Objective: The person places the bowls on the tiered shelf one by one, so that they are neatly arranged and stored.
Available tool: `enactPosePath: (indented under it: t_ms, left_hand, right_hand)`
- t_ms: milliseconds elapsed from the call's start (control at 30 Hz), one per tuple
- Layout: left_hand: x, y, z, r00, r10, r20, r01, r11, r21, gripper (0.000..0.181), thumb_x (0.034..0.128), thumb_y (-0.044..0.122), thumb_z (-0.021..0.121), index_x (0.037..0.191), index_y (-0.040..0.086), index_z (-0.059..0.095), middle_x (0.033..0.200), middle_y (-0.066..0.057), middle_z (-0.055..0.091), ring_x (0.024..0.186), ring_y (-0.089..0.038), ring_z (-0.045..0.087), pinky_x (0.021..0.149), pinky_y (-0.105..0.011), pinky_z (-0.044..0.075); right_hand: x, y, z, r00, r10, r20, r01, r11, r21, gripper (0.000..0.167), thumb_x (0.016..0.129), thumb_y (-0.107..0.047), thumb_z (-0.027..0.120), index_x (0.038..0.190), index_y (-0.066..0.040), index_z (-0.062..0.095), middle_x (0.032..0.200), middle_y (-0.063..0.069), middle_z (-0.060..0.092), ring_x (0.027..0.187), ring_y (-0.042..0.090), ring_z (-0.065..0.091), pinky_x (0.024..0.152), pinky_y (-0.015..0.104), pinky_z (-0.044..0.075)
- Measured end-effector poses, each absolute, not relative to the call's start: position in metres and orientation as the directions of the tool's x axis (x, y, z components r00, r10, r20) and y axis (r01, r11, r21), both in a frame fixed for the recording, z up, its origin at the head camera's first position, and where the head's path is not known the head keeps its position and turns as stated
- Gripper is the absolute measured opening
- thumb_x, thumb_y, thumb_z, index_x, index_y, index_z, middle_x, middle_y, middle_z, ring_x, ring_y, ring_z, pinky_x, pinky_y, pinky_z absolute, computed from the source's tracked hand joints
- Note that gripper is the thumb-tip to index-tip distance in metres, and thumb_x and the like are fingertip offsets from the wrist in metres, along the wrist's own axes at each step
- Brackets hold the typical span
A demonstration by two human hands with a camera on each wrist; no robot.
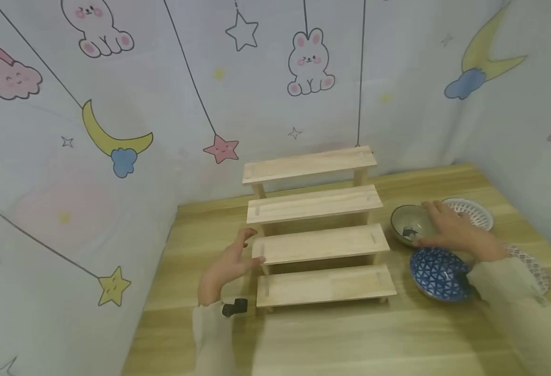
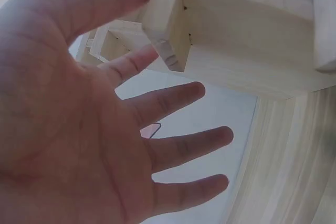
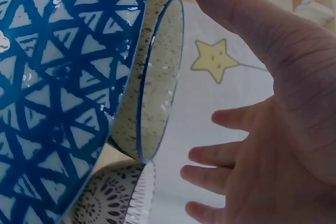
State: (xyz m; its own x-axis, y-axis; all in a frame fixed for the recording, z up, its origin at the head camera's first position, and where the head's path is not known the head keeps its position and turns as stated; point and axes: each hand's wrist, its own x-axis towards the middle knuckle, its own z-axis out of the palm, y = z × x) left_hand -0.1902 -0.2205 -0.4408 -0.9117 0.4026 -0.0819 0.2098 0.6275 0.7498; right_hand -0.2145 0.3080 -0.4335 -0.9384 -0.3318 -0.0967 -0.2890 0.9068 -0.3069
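Note:
A stepped wooden rack [image 1: 322,244] with several pale boards stands in the middle of the table. At its left end is my left hand [image 1: 228,265], fingers spread; in the left wrist view the thumb [image 2: 105,1] lies against a board end [image 2: 163,24]. My right hand [image 1: 454,232] hovers over the speckled beige bowl [image 1: 401,222], fingers apart and gripping nothing in the right wrist view; contact with the rim is unclear. Nearer me sits a blue bowl with white triangles [image 1: 437,274], partly under the right sleeve. Behind the hand is a white patterned bowl [image 1: 479,213].
Another patterned dish [image 1: 534,267] lies at the right, partly covered by the sleeve. White cloth walls [image 1: 163,94] with cartoon prints enclose the wood-grain table [image 1: 332,339] at the back and sides. A small black device [image 1: 235,307] sits at the left wrist.

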Motion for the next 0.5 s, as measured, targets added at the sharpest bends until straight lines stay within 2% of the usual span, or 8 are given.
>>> enactPosePath:
  t_ms: [100,267,400,500]
  left_hand:
    - [-0.186,-0.223,-0.444,-0.904,0.424,-0.062,0.241,0.622,0.745,0.063,0.099,0.025,0.067,0.147,0.01,0.029,0.16,-0.024,0.027,0.138,-0.053,0.034,0.108,-0.066,0.035]
    - [-0.185,-0.225,-0.445,-0.877,0.481,0.012,0.325,0.575,0.75,0.056,0.0992,0.019,0.067,0.141,0.005,0.033,0.153,-0.029,0.036,0.135,-0.053,0.039,0.108,-0.066,0.035]
    - [-0.186,-0.226,-0.446,-0.858,0.512,0.048,0.375,0.559,0.74,0.051,0.0998,0.017,0.065,0.141,0.001,0.039,0.149,-0.025,0.044,0.136,-0.05,0.041,0.108,-0.066,0.036]
    - [-0.186,-0.227,-0.446,-0.862,0.505,0.031,0.357,0.563,0.745,0.049,0.1004,0.019,0.065,0.14,0.003,0.042,0.148,-0.022,0.047,0.134,-0.049,0.043,0.106,-0.068,0.037]
  right_hand:
    - [-0.218,0.307,-0.439,-0.929,-0.353,-0.109,-0.3,0.894,-0.333,0.109,0.083,-0.054,0.078,0.147,0.014,0.023,0.145,0.049,0.025,0.13,0.066,0.028,0.099,0.083,0.022]
    - [-0.224,0.306,-0.446,-0.928,-0.351,-0.125,-0.291,0.893,-0.344,0.11,0.082,-0.052,0.08,0.147,0.016,0.023,0.146,0.047,0.027,0.132,0.064,0.027,0.104,0.081,0.016]
    - [-0.225,0.305,-0.447,-0.93,-0.342,-0.137,-0.28,0.898,-0.339,0.112,0.08,-0.052,0.081,0.147,0.017,0.024,0.144,0.046,0.032,0.131,0.064,0.031,0.104,0.081,0.016]
    - [-0.225,0.305,-0.448,-0.929,-0.34,-0.147,-0.278,0.902,-0.33,0.114,0.079,-0.053,0.081,0.147,0.018,0.024,0.142,0.046,0.036,0.129,0.064,0.034,0.103,0.081,0.018]
